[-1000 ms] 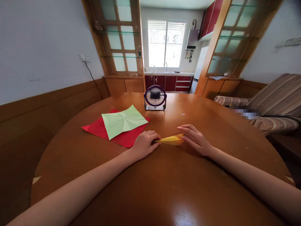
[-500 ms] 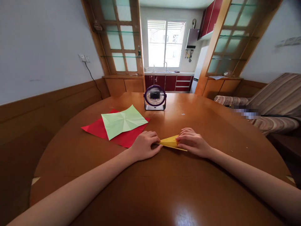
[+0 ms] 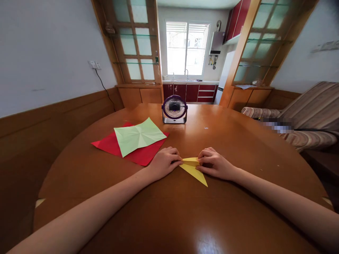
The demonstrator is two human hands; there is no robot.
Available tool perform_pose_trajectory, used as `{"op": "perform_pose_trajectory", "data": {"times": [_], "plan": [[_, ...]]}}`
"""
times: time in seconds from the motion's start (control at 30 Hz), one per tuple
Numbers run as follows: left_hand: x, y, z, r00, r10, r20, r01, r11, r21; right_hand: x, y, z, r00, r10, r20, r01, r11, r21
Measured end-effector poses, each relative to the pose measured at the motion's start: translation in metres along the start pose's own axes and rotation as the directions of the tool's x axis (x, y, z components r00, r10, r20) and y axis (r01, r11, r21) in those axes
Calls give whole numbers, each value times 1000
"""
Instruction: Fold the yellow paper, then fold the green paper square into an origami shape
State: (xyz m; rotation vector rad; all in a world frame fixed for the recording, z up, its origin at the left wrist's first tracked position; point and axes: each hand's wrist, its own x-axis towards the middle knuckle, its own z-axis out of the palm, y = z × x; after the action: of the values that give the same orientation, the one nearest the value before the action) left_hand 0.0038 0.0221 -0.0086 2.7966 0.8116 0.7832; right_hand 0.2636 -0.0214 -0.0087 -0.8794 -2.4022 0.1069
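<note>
A folded piece of yellow paper [image 3: 194, 172] lies between my hands, just above or on the wooden table [image 3: 164, 218]. One pointed flap of it slants down toward me. My left hand [image 3: 166, 162] pinches its left tip between thumb and fingers. At the other end my right hand [image 3: 215, 164] is closed on the upper part, with the fingertips bent over its edge and partly hiding it. Left of my hands, a creased light green sheet [image 3: 140, 135] rests on top of a red sheet [image 3: 106, 145].
A small purple desk fan [image 3: 174, 109] stands toward the far side of the table. Striped armchair [image 3: 309, 113] at the right, beyond the table's edge. A black cord [image 3: 102, 84] hangs from the wall socket [image 3: 94, 65] on the left.
The yellow paper's near flap has swung down toward me, so its folded shape looks wider. My right hand has shifted slightly left with its fingers more curled; the left barely moved.
</note>
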Motion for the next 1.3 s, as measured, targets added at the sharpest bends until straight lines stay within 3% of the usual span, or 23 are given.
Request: {"op": "perform_pose_trajectory", "data": {"times": [0.3, 0.63, 0.87, 1.3], "plan": [[2, 1, 1, 997, 66, -27, -65, 996, 61, 1, -2, 2, 998, 11, -54, -9, 1000, 29], [6, 5, 7, 995, -97, -27, 92, 985, -143, 5, -2, 1, 994, 107, -14, -106, 993, 47], [10, 9, 3, 998, -63, 27, 66, 992, -111, 9, -1, 6, 985, 172, -16, -169, 978, 121], [9, 8, 5, 1000, -23, 13, 24, 997, -68, 11, -3, 11, 979, 193, -62, -178, 965, 193]]}}
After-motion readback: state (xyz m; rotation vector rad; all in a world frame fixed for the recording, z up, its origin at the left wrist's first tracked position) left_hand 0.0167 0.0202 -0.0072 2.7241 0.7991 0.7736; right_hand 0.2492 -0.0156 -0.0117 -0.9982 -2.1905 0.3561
